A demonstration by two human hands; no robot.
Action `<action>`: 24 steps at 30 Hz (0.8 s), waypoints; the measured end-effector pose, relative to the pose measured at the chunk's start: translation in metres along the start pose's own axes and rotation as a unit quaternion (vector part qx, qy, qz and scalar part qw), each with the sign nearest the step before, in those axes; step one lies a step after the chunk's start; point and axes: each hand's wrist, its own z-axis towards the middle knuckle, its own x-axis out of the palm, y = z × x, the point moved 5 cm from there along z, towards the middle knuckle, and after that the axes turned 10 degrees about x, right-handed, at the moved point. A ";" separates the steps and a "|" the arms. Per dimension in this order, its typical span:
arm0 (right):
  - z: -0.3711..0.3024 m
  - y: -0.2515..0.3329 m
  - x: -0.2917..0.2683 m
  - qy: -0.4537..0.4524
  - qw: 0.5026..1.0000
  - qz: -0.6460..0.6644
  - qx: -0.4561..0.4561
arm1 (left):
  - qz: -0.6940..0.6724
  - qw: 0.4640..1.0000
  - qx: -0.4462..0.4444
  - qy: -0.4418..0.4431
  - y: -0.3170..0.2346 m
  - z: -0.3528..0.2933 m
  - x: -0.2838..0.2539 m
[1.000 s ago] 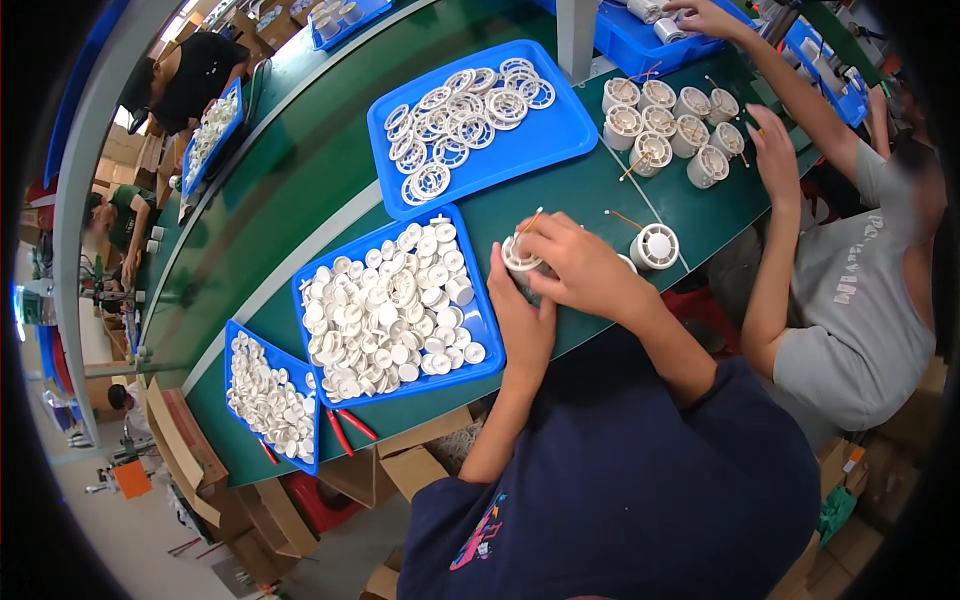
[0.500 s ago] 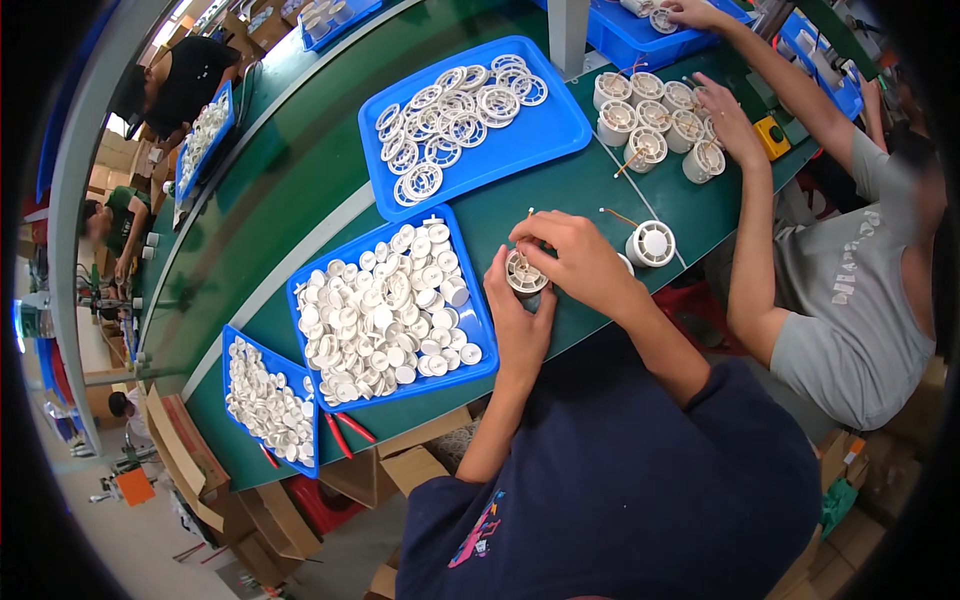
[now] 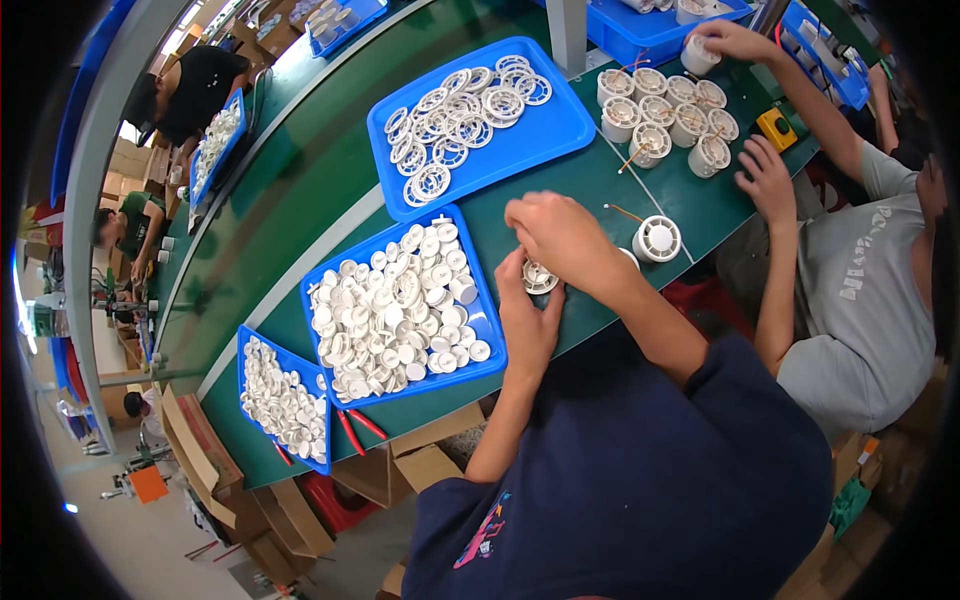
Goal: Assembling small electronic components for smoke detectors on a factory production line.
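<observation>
My left hand (image 3: 528, 325) is wrapped round a white round housing (image 3: 540, 278), whose spoked top faces up just above the green table. Over it, my right hand (image 3: 562, 238) is bent with its fingers drawn together at the far side of the housing. Its fingertips are mostly hidden, so anything in them cannot be made out. Right of my hands stands a white cylinder with a slotted lid (image 3: 657, 240) and a thin wire. A second white piece (image 3: 629, 258) shows partly behind my right forearm.
Left of my hands lies a blue tray of small white discs (image 3: 492, 350); beyond is a blue tray of white rings (image 3: 545, 140). Several wired white cylinders (image 3: 655, 112) stand at far right, beside a co-worker's hands (image 3: 768, 180). Red-handled pliers (image 3: 352, 432) lie at the near edge.
My right hand has risen and turned over the housing, hiding more of it. The co-worker's one hand now holds a white cylinder; the other has drawn back from the group.
</observation>
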 end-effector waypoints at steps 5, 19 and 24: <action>-0.004 0.051 0.007 -0.037 0.995 -0.009 -0.097 | 0.024 0.999 0.036 -0.022 0.005 -0.002 0.000; -0.040 0.072 0.088 0.088 0.947 -0.227 -0.211 | 0.054 0.996 -0.028 -0.066 0.015 -0.002 0.006; -0.038 0.074 0.086 0.132 0.936 -0.260 -0.195 | 0.033 0.997 -0.037 -0.065 0.011 0.000 0.008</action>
